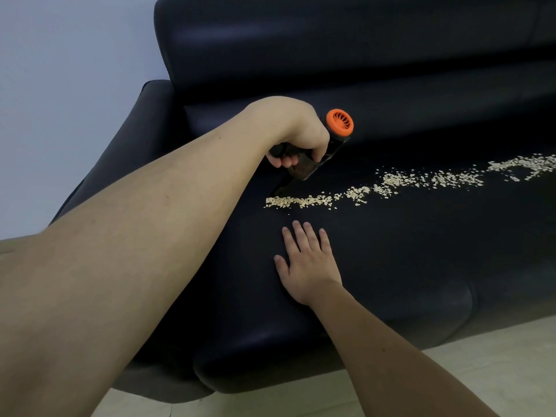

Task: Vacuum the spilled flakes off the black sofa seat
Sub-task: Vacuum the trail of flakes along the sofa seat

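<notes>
The right hand (307, 266) lies flat on the black sofa seat (406, 251), fingers (298, 233) straight and slightly spread, just short of the flakes (388, 183) trailing rightward. Beyond, the left hand (298, 136) grips a black handheld vacuum (328, 145) with orange cap, nozzle at the trail's left end; no readable writing
</notes>
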Available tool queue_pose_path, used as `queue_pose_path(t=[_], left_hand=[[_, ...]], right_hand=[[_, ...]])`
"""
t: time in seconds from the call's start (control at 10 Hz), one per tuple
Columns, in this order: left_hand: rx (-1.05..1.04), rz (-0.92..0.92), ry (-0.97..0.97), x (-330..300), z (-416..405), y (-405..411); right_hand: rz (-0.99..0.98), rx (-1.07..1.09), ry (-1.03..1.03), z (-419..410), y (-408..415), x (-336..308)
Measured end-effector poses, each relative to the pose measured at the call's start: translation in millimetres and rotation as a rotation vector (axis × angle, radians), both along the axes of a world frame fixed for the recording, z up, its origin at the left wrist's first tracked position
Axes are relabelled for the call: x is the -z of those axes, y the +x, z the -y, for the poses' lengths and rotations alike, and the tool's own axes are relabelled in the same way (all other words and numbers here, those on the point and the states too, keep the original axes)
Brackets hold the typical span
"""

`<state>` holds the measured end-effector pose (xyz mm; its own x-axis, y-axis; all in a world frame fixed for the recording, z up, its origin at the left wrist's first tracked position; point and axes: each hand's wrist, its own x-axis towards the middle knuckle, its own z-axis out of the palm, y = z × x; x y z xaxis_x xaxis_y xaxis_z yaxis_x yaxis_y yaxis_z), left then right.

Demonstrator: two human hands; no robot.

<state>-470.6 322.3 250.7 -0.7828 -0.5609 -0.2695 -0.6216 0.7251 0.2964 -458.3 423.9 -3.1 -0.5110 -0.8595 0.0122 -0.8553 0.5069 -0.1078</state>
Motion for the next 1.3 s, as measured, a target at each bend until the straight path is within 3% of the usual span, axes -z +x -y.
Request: queue_pose_path(t=[1.3], left_hand=[[-0.023,0.056,-0.016,1,-11,21]], right_hand=[[0.006,0.005,-0.006,-1,-1,-2]])
